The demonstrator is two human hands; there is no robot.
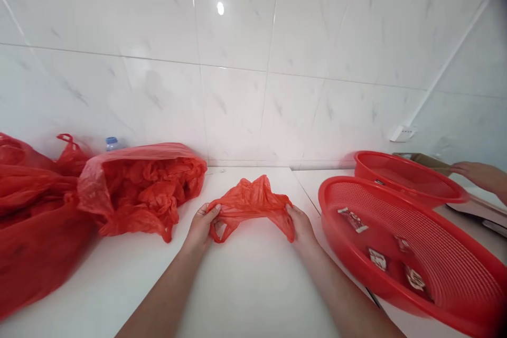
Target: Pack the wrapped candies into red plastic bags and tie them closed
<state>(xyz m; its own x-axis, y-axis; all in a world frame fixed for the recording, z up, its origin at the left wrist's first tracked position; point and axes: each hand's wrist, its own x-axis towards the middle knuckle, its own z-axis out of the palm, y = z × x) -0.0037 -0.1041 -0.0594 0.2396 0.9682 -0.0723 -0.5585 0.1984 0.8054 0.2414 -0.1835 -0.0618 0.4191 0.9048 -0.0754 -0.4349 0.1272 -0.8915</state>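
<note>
A thin red plastic bag [253, 202] is stretched sideways between my two hands, just over the white table [253, 285]. My left hand [204, 224] pinches its left side, where a handle loop hangs down. On the opposite side, my right hand [300, 222] grips the other edge, fingers closed on the plastic. To the left lies a larger red bag [140, 150], its mouth facing me, stuffed with crumpled red plastic bags [152, 182]. Right of my right hand stands a red mesh basket [380, 190] with several small wrapped snacks [377, 259] on its bottom.
More red bags [35, 232] are heaped at the far left, with a blue bottle cap [113, 140] behind. A second red basket [407, 171] stands at the back right, near a cardboard box [423, 161]. Another person's hand [475, 173] reaches in there. A tiled wall [237, 111] closes the back.
</note>
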